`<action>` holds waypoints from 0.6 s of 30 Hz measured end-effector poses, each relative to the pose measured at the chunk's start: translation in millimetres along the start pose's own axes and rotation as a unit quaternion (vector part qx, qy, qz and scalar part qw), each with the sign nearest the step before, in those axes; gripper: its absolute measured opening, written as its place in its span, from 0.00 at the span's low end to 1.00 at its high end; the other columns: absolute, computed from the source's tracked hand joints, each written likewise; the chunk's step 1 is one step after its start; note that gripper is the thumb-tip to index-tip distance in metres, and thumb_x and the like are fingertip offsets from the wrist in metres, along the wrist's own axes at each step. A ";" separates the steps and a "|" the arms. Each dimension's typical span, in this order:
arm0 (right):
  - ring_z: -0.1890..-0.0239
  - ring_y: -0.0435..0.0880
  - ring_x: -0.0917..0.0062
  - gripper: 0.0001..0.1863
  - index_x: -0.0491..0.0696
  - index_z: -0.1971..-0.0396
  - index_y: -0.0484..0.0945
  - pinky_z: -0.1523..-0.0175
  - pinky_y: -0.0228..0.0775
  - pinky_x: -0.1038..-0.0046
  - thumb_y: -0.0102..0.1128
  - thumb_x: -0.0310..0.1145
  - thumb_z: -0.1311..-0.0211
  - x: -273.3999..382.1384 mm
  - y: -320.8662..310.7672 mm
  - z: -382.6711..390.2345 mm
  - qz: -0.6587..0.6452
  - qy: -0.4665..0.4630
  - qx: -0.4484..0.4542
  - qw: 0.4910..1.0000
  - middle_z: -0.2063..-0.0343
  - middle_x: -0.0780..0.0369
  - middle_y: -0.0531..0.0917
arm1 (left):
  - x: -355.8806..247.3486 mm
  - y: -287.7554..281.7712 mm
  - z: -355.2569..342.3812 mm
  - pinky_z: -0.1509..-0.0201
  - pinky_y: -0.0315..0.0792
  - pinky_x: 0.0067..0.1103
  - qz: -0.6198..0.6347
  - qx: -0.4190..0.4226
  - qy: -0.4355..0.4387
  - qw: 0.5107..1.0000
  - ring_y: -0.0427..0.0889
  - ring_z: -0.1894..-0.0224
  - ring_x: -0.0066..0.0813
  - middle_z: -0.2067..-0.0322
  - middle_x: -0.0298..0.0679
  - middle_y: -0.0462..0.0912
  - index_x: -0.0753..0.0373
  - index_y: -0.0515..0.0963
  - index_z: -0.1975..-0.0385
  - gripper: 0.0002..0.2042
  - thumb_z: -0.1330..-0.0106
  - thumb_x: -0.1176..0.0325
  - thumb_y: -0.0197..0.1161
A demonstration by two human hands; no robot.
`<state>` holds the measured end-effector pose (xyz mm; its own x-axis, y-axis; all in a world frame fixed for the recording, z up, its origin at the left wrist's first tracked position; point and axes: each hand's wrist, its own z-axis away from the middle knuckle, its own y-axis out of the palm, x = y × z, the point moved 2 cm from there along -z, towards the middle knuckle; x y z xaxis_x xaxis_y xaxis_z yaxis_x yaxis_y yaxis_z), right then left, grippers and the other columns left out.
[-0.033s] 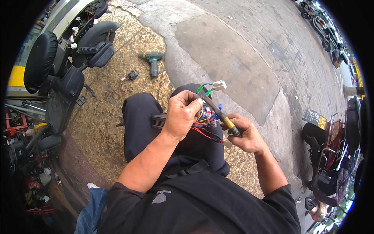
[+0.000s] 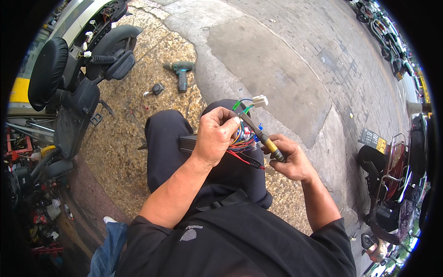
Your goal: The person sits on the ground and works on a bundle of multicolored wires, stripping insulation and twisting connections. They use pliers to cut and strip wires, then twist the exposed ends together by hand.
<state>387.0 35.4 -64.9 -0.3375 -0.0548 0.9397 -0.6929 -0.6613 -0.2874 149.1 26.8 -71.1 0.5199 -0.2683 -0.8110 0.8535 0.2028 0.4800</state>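
White plastic block connector (image 2: 260, 101), far; thin green-sleeved wires (image 2: 236, 105) ran leftward from it. Dark metal plier-like tool with yellow-and-black grip (image 2: 264, 139) slanted from far left to near right, its head beside those wires. Loose multicoloured wire bundle (image 2: 240, 146) lay nearer, right of a black ribbed box (image 2: 186, 143), partly hidden.

outdoor street-side repair spot (image 2: 124, 124); scooter (image 2: 78, 113) with exposed connectors (image 2: 87, 54); cordless drill (image 2: 182, 75) on rough ground; parked scooters (image 2: 386, 39)
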 end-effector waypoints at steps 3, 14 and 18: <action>0.49 0.82 0.65 0.25 0.44 0.54 0.84 0.45 0.74 0.67 0.60 0.18 0.58 0.9 0.8 -0.8 0.023 -0.019 -0.005 1.000 0.52 0.58 0.81 | -0.2 -0.2 0.5 0.78 0.62 0.14 0.009 0.003 -0.006 1.000 0.71 0.79 0.12 0.77 0.32 0.78 0.67 0.75 0.69 0.04 0.30 0.78 0.60; 0.56 0.85 0.62 0.13 0.40 0.64 0.80 0.51 0.77 0.66 0.59 0.16 0.52 -5.2 3.4 -4.1 0.079 -0.050 -0.008 0.996 0.57 0.54 0.83 | 2.2 0.1 0.9 0.78 0.62 0.14 -0.001 0.005 -0.006 1.000 0.69 0.80 0.13 0.79 0.32 0.76 0.68 0.75 0.70 0.04 0.31 0.79 0.59; 0.55 0.85 0.62 0.18 0.40 0.59 0.81 0.51 0.77 0.66 0.57 0.16 0.55 -4.9 1.7 -2.8 0.073 -0.039 0.004 0.997 0.56 0.55 0.82 | 3.0 -1.8 0.7 0.77 0.62 0.14 -0.004 0.012 -0.009 1.000 0.70 0.79 0.14 0.78 0.33 0.76 0.66 0.76 0.68 0.02 0.32 0.77 0.60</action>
<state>385.7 36.6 -70.4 -0.3837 -0.2078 0.8998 -0.6346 -0.6485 -0.4204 149.1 24.9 -74.2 0.5134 -0.2866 -0.8089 0.8582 0.1772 0.4818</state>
